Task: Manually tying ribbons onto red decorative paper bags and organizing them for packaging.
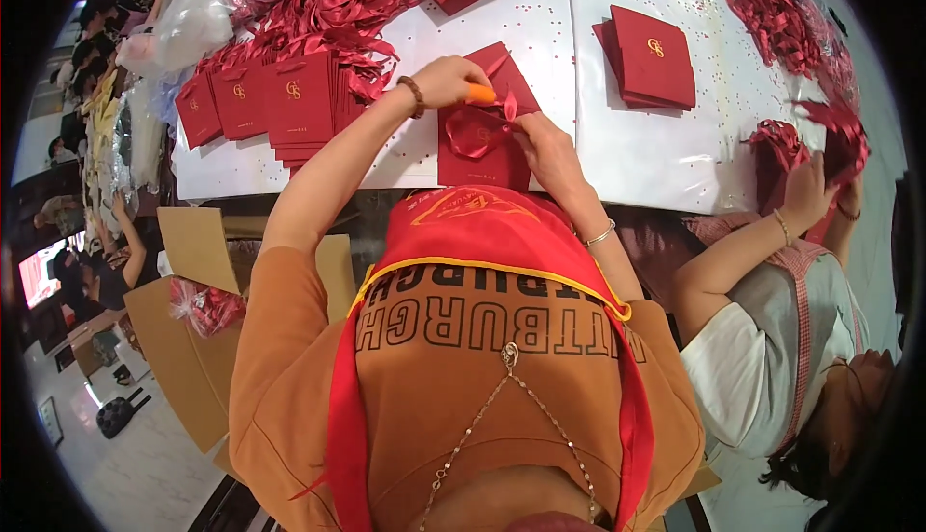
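The left hand (446, 81) has its fingers curled shut around an orange tool (480, 94) — its tip just above the red ribbon bow (479, 130). The right hand (543, 141) pinches the bow's right side, fingers together, on the red paper bag (482, 136) lying on the white worktop (637, 146).

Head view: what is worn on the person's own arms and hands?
Both forearms are bare below short orange sleeves. The left hand has a brown beaded bracelet at its wrist; the right hand has a thin silver bangle. No gloves.
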Demonstrator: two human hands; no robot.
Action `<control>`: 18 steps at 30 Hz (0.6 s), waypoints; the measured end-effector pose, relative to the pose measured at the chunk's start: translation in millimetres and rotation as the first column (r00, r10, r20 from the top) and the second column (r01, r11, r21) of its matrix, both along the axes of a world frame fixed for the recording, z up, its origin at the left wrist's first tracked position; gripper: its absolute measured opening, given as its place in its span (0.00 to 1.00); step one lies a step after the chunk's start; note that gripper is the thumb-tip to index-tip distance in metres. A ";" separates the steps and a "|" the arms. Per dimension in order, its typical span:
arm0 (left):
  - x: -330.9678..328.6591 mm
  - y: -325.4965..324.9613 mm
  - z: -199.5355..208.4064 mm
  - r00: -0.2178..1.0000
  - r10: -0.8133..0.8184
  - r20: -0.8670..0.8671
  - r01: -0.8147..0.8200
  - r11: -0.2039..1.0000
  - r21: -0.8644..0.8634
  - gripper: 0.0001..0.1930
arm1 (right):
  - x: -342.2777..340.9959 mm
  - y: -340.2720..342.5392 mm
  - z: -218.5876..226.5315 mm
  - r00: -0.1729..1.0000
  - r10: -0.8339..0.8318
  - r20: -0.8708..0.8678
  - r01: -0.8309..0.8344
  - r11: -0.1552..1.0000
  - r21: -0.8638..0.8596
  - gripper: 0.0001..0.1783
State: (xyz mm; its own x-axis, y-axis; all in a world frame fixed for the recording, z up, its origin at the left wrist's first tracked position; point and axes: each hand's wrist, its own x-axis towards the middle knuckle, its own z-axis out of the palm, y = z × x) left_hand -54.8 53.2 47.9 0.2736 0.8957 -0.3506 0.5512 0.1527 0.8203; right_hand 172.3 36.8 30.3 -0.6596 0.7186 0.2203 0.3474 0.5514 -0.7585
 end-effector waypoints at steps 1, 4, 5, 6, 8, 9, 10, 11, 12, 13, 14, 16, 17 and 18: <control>8.1 -4.1 -1.0 0.988 -0.067 -0.136 0.095 0.974 0.207 0.09 | -0.7 0.7 -0.3 1.000 0.007 0.000 -0.007 1.000 0.008 0.10; 15.6 -2.1 -3.8 0.947 -0.051 -0.318 0.122 0.971 0.206 0.07 | -1.1 1.1 3.0 1.000 0.025 0.000 -0.025 1.000 0.013 0.10; 13.7 -2.0 -7.2 0.987 0.045 -0.152 -0.019 0.986 0.168 0.06 | -0.7 0.5 3.9 1.000 0.029 -0.004 -0.029 1.000 0.007 0.10; 12.6 -1.6 -10.7 0.989 0.151 0.012 -0.151 0.983 0.105 0.06 | 0.8 1.2 4.1 1.000 0.026 -0.003 -0.026 1.000 0.006 0.10; 12.9 -0.2 -9.9 0.959 0.236 0.155 -0.238 0.971 -0.005 0.07 | 4.1 3.3 3.0 1.000 0.017 0.005 -0.017 1.000 -0.005 0.10; 14.4 0.0 -5.2 0.901 0.331 0.281 -0.308 0.943 -0.126 0.08 | 3.9 3.3 2.1 1.000 0.012 0.005 -0.012 1.000 -0.006 0.10; 18.8 0.8 -1.6 0.912 0.317 0.261 -0.288 0.947 -0.141 0.10 | 3.2 3.2 1.2 1.000 0.009 0.006 -0.009 1.000 0.004 0.10; 21.7 1.8 -1.9 0.910 0.322 0.261 -0.294 0.946 -0.139 0.10 | 1.6 3.9 1.7 1.000 0.016 0.005 -0.016 1.000 0.018 0.10; 24.8 2.9 -3.1 0.958 0.242 0.153 -0.233 0.970 -0.074 0.10 | 0.2 3.6 2.8 1.000 0.023 0.004 -0.023 1.000 0.020 0.10; 27.9 4.1 -4.2 0.986 0.163 0.036 -0.163 0.986 -0.018 0.10 | -1.1 2.9 4.2 0.999 0.037 0.012 -0.037 0.999 0.012 0.11; 32.1 5.5 -5.2 0.989 0.036 -0.144 -0.024 0.996 0.084 0.10 | -2.1 2.3 5.0 0.999 0.049 0.020 -0.049 0.999 0.004 0.11; 37.1 7.6 -6.3 0.944 -0.079 -0.319 0.127 0.983 0.131 0.11 | -4.3 2.4 5.3 0.998 0.059 0.017 -0.059 0.998 0.006 0.11; 39.6 8.2 -2.3 0.947 -0.091 -0.307 0.129 0.986 0.105 0.11 | -4.1 2.4 4.9 0.998 0.058 0.014 -0.058 0.998 0.006 0.11; 39.5 9.4 2.5 0.947 -0.092 -0.306 0.130 0.986 0.106 0.11 | -3.6 2.9 4.6 0.998 0.058 0.014 -0.058 0.998 0.007 0.11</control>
State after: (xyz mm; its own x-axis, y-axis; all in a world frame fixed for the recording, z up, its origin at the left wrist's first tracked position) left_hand -15.3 62.7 50.4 0.2727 0.9071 -0.3207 0.7819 -0.0148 0.6232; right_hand 168.6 39.7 34.9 -0.7031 0.6776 0.2158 0.3252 0.5763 -0.7497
